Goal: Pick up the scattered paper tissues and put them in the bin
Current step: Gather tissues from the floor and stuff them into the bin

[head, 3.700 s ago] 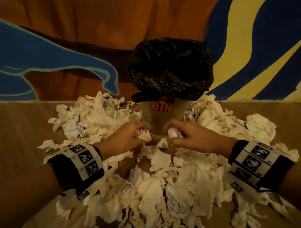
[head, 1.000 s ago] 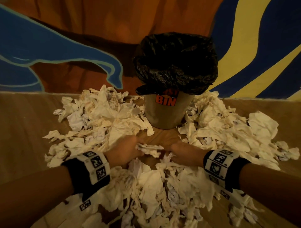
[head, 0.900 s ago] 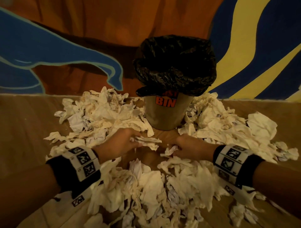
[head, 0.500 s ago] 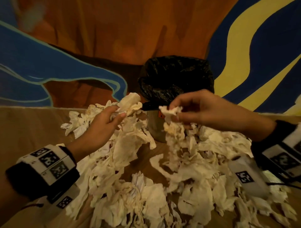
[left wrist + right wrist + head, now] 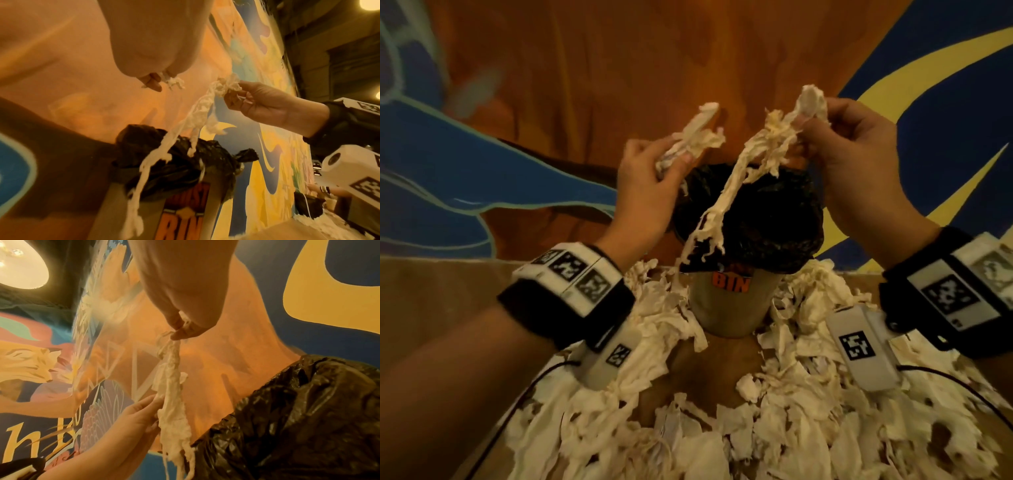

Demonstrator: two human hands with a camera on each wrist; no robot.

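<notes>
— Two hands raised above the bin: what does each hold?

— Left hand (image 5: 650,178) grips a crumpled white tissue wad (image 5: 695,137), fingers curled round it. Right hand (image 5: 859,150) pinches a long, stringy white tissue strand (image 5: 736,178) that trails down over the black plastic liner (image 5: 774,222) of the beige bin labelled "BIN" (image 5: 729,308).

— And the rest?

— Heaped white paper tissues (image 5: 722,438) ring the bin on the brown table (image 5: 431,291), before a painted orange, blue and yellow wall (image 5: 619,68).
</notes>
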